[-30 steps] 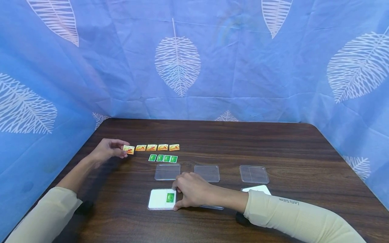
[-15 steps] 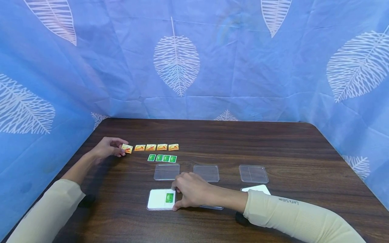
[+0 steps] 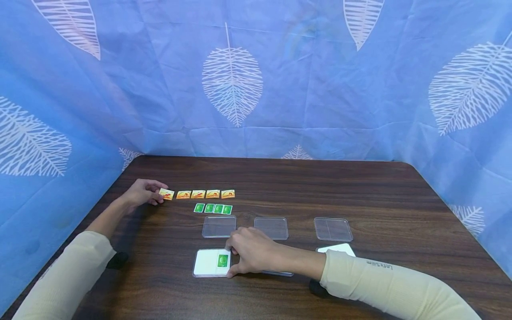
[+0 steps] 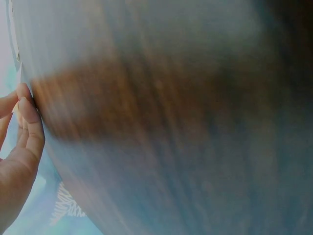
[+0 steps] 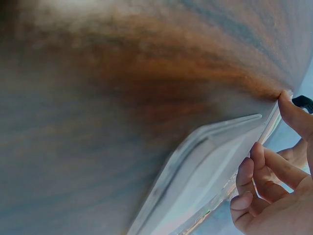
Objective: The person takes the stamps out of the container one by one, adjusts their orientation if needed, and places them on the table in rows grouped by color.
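At the far left of the table my left hand (image 3: 142, 193) pinches a yellow-orange stamp (image 3: 166, 194) by its left side, between thumb and fingers. To its right lies a row of several similar orange stamps (image 3: 198, 194). Below them runs a short row of green stamps (image 3: 209, 208). My right hand (image 3: 253, 250) grips the right edge of a shallow clear plastic case (image 3: 194, 266), thumb at the near corner. Inside that case is a white card (image 3: 206, 260) bearing one green stamp (image 3: 223, 261) on its right part. A second case (image 5: 195, 161) lies partly hidden under the right hand.
Three clear plastic lids (image 3: 219, 226) lie in a line behind the cases. Another case with a white card (image 3: 338, 249) sits to the right, partly covered by my right sleeve (image 3: 384, 278). Blue leaf-print cloth (image 3: 320, 89) hangs around the dark wooden table (image 3: 400, 200).
My left hand has shifted slightly left and away from me with the orange stamp, which now sits a bit farther back. My right hand has stayed at the case.
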`<state>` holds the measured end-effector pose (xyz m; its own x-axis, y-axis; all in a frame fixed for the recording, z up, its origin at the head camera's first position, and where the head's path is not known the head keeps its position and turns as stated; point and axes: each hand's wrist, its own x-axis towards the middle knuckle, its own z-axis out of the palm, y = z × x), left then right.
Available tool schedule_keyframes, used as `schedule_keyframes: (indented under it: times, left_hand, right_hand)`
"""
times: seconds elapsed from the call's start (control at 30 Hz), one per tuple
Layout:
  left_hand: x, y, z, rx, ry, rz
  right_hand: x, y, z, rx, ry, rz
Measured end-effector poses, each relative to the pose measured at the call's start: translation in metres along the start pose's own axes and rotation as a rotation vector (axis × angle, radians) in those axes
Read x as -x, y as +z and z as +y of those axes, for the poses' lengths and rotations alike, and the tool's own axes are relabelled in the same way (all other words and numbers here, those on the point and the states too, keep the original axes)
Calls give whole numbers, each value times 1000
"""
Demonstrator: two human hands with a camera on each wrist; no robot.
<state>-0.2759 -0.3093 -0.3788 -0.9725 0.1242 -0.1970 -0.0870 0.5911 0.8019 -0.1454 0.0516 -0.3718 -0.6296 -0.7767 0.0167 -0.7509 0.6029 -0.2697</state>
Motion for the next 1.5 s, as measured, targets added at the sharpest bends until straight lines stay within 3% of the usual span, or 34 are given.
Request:
schedule_keyframes:
  times: [0.6, 1.5]
  left_hand:
    - [-3, 5, 3, -16, -26, 44]
    - [0, -1, 5, 50, -37, 20]
  right_hand:
    - [-1, 0, 0, -3, 7, -11]
    - [1, -1, -1, 12, -13, 9]
